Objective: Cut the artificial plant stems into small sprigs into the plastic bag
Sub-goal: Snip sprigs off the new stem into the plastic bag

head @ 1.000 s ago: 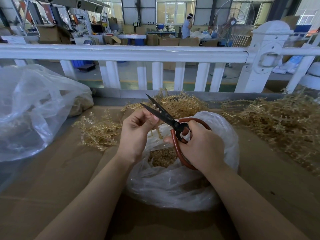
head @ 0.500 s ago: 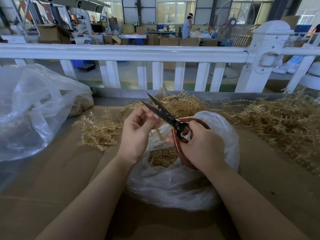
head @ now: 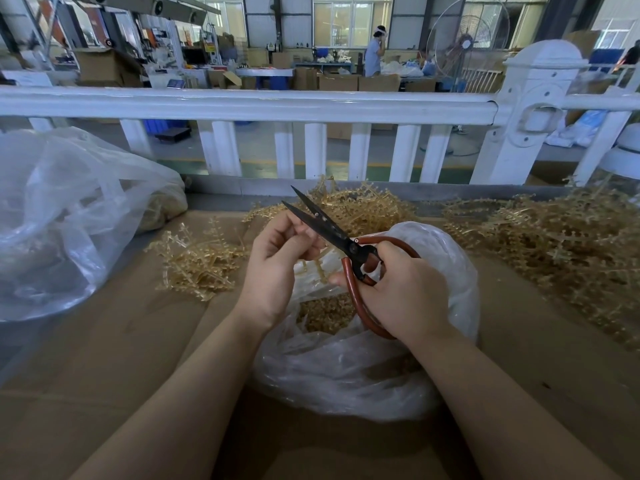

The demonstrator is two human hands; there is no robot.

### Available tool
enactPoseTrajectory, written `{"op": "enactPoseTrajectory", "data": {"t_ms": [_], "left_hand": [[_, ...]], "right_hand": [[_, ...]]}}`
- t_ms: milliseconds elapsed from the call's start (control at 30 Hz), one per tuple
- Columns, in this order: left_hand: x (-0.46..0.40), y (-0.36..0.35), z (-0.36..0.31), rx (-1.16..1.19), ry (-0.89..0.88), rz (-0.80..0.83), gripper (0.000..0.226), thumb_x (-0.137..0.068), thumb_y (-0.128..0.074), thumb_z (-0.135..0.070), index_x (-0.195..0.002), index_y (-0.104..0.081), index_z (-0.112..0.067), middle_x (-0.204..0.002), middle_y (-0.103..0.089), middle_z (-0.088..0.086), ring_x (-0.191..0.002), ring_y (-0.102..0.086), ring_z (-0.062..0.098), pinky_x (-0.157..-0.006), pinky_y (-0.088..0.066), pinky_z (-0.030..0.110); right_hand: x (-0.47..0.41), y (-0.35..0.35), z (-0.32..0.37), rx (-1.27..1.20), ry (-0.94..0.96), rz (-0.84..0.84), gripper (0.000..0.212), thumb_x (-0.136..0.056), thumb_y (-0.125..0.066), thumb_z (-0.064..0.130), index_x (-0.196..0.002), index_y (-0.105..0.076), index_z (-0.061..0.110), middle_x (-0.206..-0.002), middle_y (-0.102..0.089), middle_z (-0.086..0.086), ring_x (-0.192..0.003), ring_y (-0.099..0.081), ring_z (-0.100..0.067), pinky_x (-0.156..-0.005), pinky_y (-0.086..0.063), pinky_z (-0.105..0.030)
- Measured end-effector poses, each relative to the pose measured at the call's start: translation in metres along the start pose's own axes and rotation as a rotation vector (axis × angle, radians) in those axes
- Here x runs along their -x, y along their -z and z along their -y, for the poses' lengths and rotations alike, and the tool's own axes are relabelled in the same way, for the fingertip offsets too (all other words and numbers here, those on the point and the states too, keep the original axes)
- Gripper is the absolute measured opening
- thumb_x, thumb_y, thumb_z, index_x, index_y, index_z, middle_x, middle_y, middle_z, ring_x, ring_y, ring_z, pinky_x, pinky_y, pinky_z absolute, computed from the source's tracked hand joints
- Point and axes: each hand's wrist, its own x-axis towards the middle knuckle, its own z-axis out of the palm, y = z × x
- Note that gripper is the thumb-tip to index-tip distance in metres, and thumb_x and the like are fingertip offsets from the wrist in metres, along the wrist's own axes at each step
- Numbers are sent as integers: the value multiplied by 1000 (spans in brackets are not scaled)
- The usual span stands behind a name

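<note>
My right hand (head: 401, 292) grips red-handled scissors (head: 332, 233) whose black blades stand slightly apart, pointing up and left. My left hand (head: 277, 261) pinches a thin tan plastic stem (head: 317, 268) that hangs just under the blades, over the mouth of a clear plastic bag (head: 450, 271). Cut sprigs (head: 325, 311) lie inside the bag between my wrists. Most of the held stem is hidden by my fingers.
Loose tan stems lie in a small pile (head: 197, 261) at the left, a pile (head: 360, 206) behind the scissors, and a large heap (head: 561, 244) at the right. A big clear bag (head: 69, 216) sits far left. A white railing (head: 242, 102) borders the cardboard-covered table (head: 104, 358).
The scissor blades have closed a little and the left hand has shifted slightly. The bag and piles have not moved.
</note>
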Motion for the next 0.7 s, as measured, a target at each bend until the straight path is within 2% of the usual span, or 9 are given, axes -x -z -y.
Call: {"op": "enactPoseTrajectory", "data": {"t_ms": [200, 333, 533, 700], "left_hand": [[1, -1, 1, -63, -30, -54, 18, -98, -49, -14, -99, -62, -2, -75, -57, 6, -72, -52, 18, -70, -45, 31], [2, -1, 2, -126, -49, -33, 17, -101, -48, -12, -102, -62, -3, -77, -57, 7, -73, -53, 16, -70, -46, 28], [1, -1, 1, -143, -38, -17, 15, -103, -46, -5, -104, -61, -3, -78, -56, 9, -73, -52, 17, -70, -46, 28], [3, -3, -1, -168, -48, 4, 15, -103, -45, -2, -105, -59, 1, -78, -54, 12, -73, -51, 17, -69, -46, 25]], "right_hand": [[0, -1, -1, -2, -5, 13, 60, -74, -41, 88, -76, -48, 29, -61, -50, 17, -52, -50, -4, -48, -43, -22], [1, -1, -2, 9, -31, 24, 56, -72, -48, 88, -77, -47, 32, -59, -41, 22, -51, -43, 3, -48, -30, -15], [1, -3, -4, -27, -22, 36, 64, -73, -50, 88, -89, -63, 27, -66, -49, 22, -56, -48, 4, -52, -32, -12], [1, -2, -3, -44, -21, 24, 57, -74, -53, 85, -79, -54, 28, -61, -46, 21, -51, -46, 4, -49, -26, -10]]}}
